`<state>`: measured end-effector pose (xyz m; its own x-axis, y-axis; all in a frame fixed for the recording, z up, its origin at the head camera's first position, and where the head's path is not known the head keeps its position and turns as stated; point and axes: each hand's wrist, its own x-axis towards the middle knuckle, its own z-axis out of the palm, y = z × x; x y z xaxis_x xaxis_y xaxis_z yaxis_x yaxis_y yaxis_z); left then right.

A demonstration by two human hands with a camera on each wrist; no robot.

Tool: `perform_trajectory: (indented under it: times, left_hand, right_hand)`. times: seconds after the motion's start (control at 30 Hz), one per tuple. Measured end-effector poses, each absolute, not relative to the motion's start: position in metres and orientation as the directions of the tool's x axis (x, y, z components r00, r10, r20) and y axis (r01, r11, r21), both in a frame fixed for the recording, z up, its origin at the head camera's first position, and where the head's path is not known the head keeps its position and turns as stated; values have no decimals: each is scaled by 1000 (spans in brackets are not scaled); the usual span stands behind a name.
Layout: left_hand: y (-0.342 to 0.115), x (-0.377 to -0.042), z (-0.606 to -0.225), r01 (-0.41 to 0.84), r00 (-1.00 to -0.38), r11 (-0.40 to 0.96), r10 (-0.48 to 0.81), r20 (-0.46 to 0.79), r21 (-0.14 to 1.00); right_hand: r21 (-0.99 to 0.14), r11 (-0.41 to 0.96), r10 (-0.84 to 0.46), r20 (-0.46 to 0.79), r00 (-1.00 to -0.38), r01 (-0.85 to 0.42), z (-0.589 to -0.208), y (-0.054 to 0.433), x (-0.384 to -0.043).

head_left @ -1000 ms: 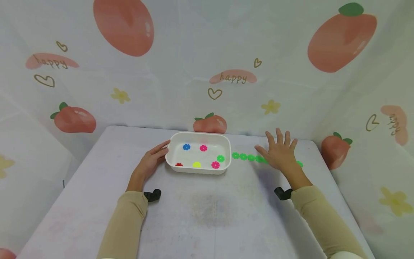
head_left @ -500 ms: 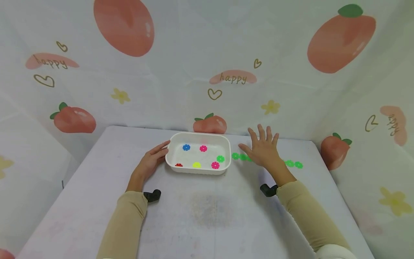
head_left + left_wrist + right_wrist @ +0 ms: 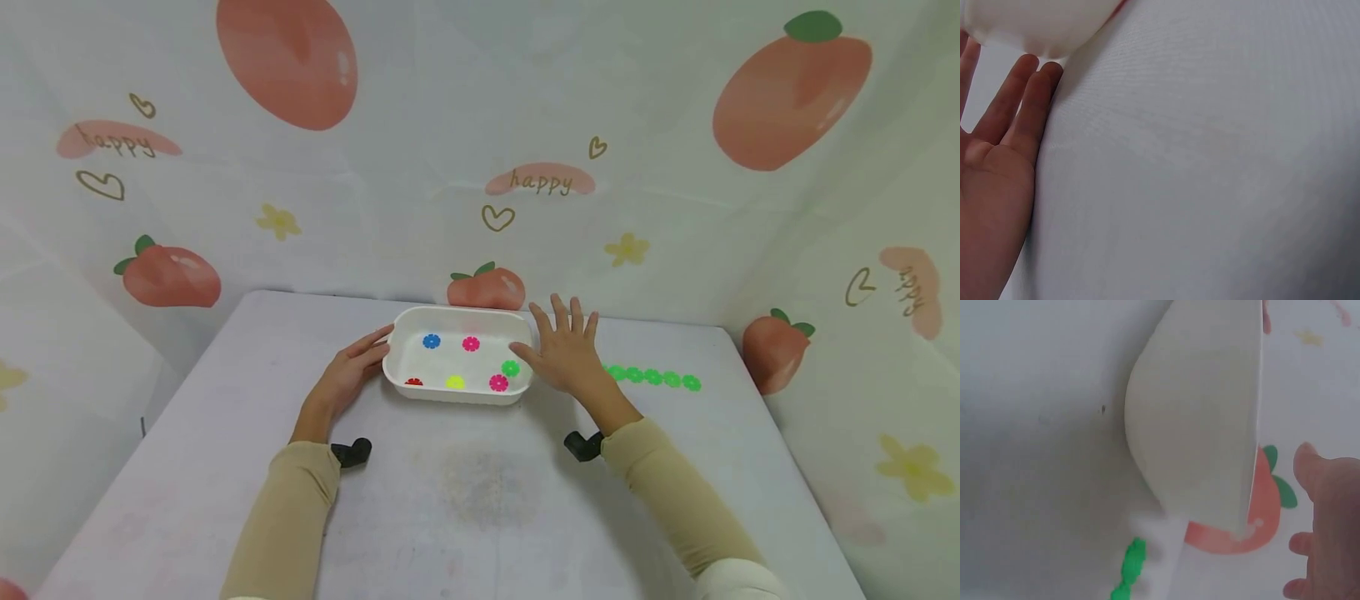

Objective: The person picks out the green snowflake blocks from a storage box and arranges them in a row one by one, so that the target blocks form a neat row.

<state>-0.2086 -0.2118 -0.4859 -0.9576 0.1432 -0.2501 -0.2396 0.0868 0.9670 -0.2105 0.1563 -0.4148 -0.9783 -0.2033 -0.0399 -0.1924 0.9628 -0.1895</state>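
Note:
A white plastic tray (image 3: 459, 398) stands near the table's back edge, with several flower-shaped plastic discs in it: a blue disc (image 3: 431, 342), a yellow disc (image 3: 455, 382), a green disc (image 3: 511, 368), two pink ones and a red one. My left hand (image 3: 348, 379) rests against the tray's left end, its fingers extended along the wall; the left wrist view shows the fingertips (image 3: 1029, 62) at its underside. With fingers spread, my right hand (image 3: 566, 354) is over the tray's right end, holding nothing. It partly hides a row of green discs (image 3: 653, 377) on the table.
The white tabletop (image 3: 420, 517) has a greyish stain in front of the tray. Behind and beside the table hangs a white curtain (image 3: 420, 208) printed with peaches, hearts and flowers. A dark camera mount (image 3: 351, 452) sits at each wrist.
My right hand has moved left, from above the row of green discs to the tray's right end, fingers still spread. The left hand and the tray have stayed in place.

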Motion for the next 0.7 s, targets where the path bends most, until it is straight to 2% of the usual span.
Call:
perform_trajectory:
  times: [0.47,0.57,0.7]
  left_hand:
    - [-209,-203,-472,-283,-943,79,158,-292,956]
    - [-209,-203,-471,-274,-944,76,166,-283,959]
    - [-211,-207,-477,-261,-949,65,167,-268,963]
  right_hand:
    - [-238,938,-270,-45,-962,-253,-415,110,-206]
    - [-267,924,-293,-31,-956,-274,-417,103,-205]
    - [-362,890,-310,-32,-950,-278,-420,93,-204]
